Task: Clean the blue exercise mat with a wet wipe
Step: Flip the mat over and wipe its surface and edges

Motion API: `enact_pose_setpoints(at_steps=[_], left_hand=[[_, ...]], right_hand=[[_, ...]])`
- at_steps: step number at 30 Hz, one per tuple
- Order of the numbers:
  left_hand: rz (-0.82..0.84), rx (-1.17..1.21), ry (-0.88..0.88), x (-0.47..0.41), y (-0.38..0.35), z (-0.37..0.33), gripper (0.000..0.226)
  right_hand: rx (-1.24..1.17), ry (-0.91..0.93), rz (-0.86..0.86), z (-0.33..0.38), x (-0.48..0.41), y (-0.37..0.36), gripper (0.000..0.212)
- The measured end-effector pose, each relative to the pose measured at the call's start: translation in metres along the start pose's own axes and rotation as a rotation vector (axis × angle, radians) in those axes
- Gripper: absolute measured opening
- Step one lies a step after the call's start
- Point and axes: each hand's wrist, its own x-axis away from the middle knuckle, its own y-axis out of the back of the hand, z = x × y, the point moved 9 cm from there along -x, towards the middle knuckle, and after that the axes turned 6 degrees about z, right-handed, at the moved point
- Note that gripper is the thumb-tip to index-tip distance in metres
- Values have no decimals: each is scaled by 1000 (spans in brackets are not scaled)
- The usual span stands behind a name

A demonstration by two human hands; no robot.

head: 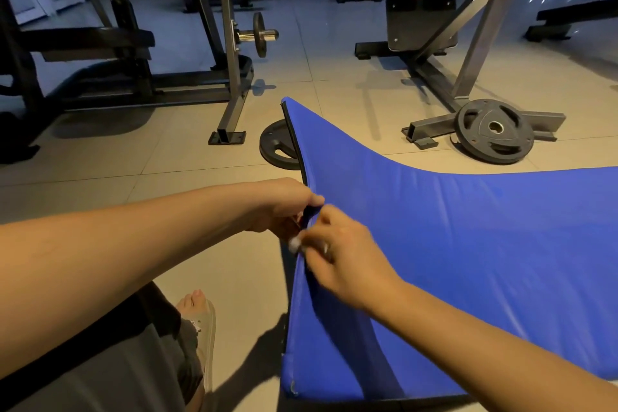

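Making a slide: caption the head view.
The left hand grips the raised edge of the blue mat while the right hand holds a white wipe against it.

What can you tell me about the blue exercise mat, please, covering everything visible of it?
The blue exercise mat is a thick padded sheet with a smooth, vinyl-looking cover, faintly glossy and creased, and a black underside. It lies on the tiled floor, but its left edge is lifted and curled up. The left hand grips that edge; the right hand holds a white wet wipe against it. A weight plate lies behind the raised corner.
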Motion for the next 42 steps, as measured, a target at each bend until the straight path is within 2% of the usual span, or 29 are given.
enact_pose_setpoints(at_steps=[3, 4, 6, 10, 12, 15, 17, 19, 21, 23, 26, 28, 30, 37, 39, 42], left_hand=[[-60, 42, 11, -6, 6, 6, 35], [-63, 53, -1, -7, 7, 6, 33], [-52, 99, -22, -5, 6, 4, 30], [-34, 204, -80, -3, 4, -5, 25], [-68, 231, -82, -4, 6, -6, 18], [-129, 234, -57, -6, 9, -3, 15], [-142, 238, -60, -8, 9, -5, 19], [-127, 224, -76, -6, 7, -12, 16], [-76, 218, -92, -5, 2, -18, 15], [-36, 185, -91, -5, -2, -21, 18], [-77, 201, -66, -8, 1, -19, 10], [-80, 199, -48, -10, 0, -16, 15], [-72, 184, -49, -11, -1, -15, 20], [-70, 182, -110, -11, 0, -25, 19], [-97, 185, -77, -12, 6, -23, 16], [-66, 188, -21, -14, 9, -18, 20]], right_hand=[[-15, 159, 251, 30, 23, -38, 25], [3, 185, 260, 30, 22, -39, 26], [41, 144, 150, 15, 5, -21, 22], [26, -38, -195, -21, -18, 25, 15], [-6, -46, -193, -20, -12, 16, 16], [-58, 78, 26, 4, 6, -13, 20], [-46, 139, 93, 9, 9, -11, 22], [3, 120, 20, -4, -2, 9, 21], [32, 8, -115, -29, -15, 33, 20], [24, -96, -175, -47, -18, 40, 22], [-10, 20, -65, -27, -2, 13, 24], [17, 168, 87, 1, 12, -14, 23], [78, 222, 139, 9, 13, -21, 23], [85, 14, -230, -32, -22, 38, 14], [56, 78, -169, -20, -13, 25, 18], [37, 223, 107, 5, 6, -7, 23]])
